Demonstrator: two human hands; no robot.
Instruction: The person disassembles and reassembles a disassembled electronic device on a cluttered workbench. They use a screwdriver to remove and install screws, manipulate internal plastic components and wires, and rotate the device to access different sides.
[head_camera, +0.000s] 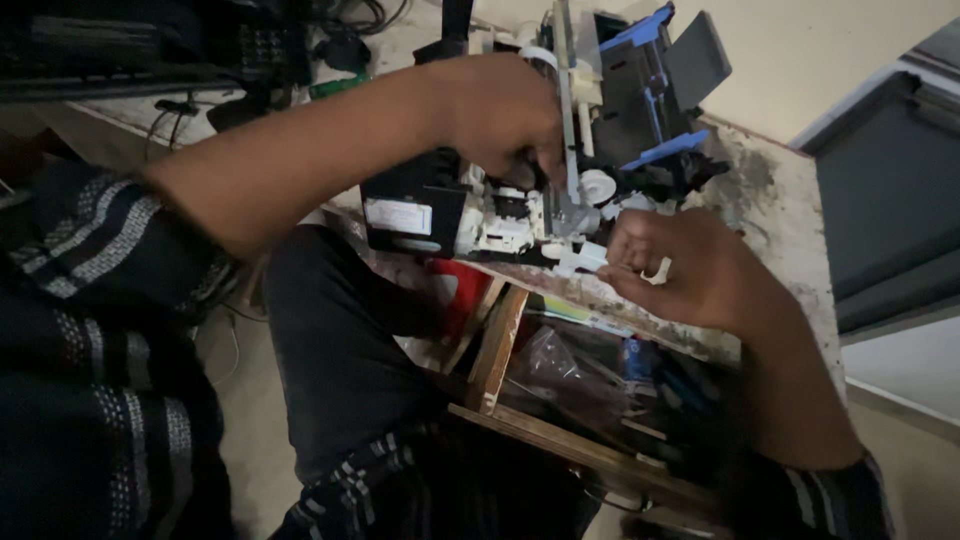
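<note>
At the far left a dark sleeve with pale stripes (90, 250) fills the edge of the view, and from it the left forearm reaches up and across toward the middle. A dark machine with cables (130, 45) sits in the upper left corner, on the far part of the worn table (790, 200).

The left hand (500, 115) comes down on top of an opened printer mechanism (560, 180), a cluster of black, white and blue plastic parts that stands near the table's front edge. Its fingers are curled tight and press among the white parts beside an upright metal rail (566, 100); what exactly they pinch is hidden by the hand itself. A black block with a pale label (410, 215) forms the mechanism's left end and hangs slightly past the table edge. Blue plastic arms (655, 150) and a grey flap (695, 60) rise on the mechanism's right side.

Below the table edge, a wooden shelf frame (495, 350) holds a red item, clear plastic wrap and other clutter too dim to tell apart.

To the right, the right hand (690, 270) is at the table's front edge, touching the mechanism's lower right. Its fingers are closed around a small white plastic part (590, 258) that juts out from the assembly. Further right stands a grey panel (890, 190) by the wall.
</note>
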